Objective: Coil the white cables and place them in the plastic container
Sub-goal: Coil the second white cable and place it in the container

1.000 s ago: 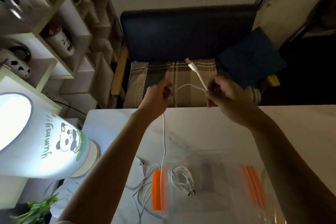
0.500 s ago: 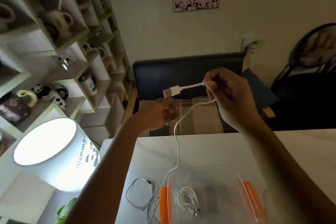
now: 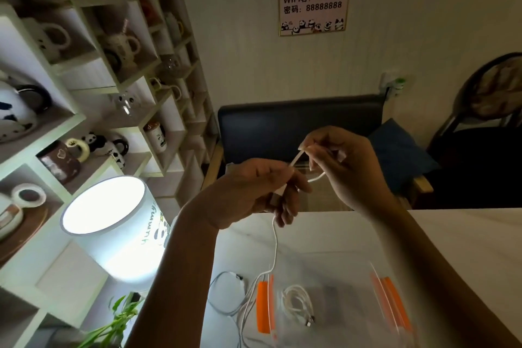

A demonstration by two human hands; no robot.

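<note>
Both hands hold one white cable (image 3: 275, 246) up above the table's far edge. My left hand (image 3: 254, 192) grips the plug end in its fingers, and the cord drops from it to the table. My right hand (image 3: 339, 161) pinches the same cable a little higher and to the right, with a short loop between the hands. Below stands the clear plastic container (image 3: 339, 265) with orange clips (image 3: 264, 308). A coiled white cable (image 3: 298, 305) lies inside it. More loose cable (image 3: 226, 295) lies on the table left of the container.
A lit lamp (image 3: 113, 223) with a panda print stands at the table's left edge, a green plant (image 3: 113, 322) below it. Shelves of mugs (image 3: 93, 87) fill the left. A dark bench (image 3: 296, 124) and a blue cushion (image 3: 401, 152) sit beyond the white table (image 3: 466, 237).
The view has tilted up to show the wall sign. My hands have come closer together, and my left hand has taken hold of the plug end that my right hand held out.
</note>
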